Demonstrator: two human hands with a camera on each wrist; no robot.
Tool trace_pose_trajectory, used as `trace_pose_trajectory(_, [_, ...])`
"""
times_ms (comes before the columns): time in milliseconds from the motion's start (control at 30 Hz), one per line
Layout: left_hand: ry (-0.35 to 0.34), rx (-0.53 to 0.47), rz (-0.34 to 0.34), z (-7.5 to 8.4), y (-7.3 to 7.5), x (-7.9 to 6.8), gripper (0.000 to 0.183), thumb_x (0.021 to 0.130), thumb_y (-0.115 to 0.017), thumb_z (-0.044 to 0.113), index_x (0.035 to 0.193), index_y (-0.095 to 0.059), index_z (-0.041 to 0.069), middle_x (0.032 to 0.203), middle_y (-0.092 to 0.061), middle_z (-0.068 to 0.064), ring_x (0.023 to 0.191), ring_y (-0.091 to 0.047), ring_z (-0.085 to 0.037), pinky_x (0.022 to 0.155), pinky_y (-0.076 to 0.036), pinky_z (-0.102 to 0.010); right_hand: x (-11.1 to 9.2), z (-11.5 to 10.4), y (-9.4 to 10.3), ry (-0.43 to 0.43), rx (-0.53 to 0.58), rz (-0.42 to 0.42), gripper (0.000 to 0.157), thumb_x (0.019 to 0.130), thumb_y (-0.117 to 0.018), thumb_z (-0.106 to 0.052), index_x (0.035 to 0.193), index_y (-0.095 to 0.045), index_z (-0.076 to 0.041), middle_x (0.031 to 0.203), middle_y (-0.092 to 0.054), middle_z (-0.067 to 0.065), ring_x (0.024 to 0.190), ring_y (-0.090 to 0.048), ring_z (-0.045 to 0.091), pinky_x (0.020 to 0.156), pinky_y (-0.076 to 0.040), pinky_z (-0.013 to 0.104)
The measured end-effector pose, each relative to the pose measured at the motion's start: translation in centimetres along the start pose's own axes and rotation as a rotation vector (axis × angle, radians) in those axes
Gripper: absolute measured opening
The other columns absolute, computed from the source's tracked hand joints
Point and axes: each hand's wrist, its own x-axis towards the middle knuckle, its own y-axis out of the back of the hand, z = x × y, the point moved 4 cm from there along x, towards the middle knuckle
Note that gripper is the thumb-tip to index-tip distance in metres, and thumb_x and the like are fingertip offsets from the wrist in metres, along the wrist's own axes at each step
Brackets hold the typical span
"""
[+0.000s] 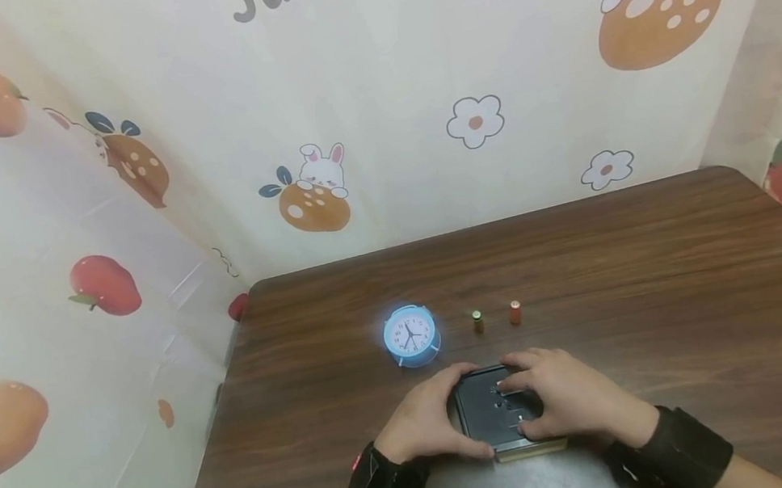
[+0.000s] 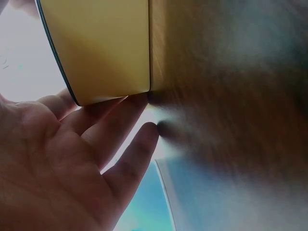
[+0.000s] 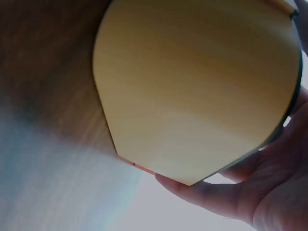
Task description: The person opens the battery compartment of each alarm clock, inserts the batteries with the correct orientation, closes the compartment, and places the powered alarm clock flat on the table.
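Both hands clasp the black-backed square clock [image 1: 501, 412] lying face-down on the table [image 1: 663, 308].
Left hand [image 1: 427, 419] grips its left edge; right hand [image 1: 564, 398] curls over its back; blue alarm clock [image 1: 410, 334] just beyond it.

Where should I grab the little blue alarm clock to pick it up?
Take the blue alarm clock by its round rim, thumb and fingers on opposite sides, coming from above. It stands on small feet with its face toward you, and the table is bare on both sides, so the rim looks easiest to reach.
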Motion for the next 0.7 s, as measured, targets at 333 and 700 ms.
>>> trace_pose_trajectory(333, [0.023,-0.018,-0.007,-0.3,0.0,0.0,0.099,0.051,-0.084,0.066,0.137,-0.039,0.043,0.122,-0.055,0.020,0.104,-0.054,-0.002,0.089,-0.046,-0.030,0.7,-0.4,0.3,0.051,-0.075,-0.039,0.047,0.065,-0.081,-0.040,0.106,-0.075,-0.017,0.120,-0.066,0.018,0.100,-0.066,0.030,0.085,-0.053,0.048])
trace_pose_trajectory(700, [0.027,-0.045,-0.022,-0.3,0.0,0.1,0.097,0.053,-0.084,0.064,0.136,-0.039,0.044,0.121,-0.055,0.021,0.101,-0.054,-0.002,0.087,-0.046,-0.030,1.2,-0.6,0.3,0.049,-0.091,-0.069,0.046,0.063,-0.082,-0.039,0.102,-0.075,-0.015,0.116,-0.067,0.020,0.097,-0.068,0.030,0.086,-0.053,0.050])
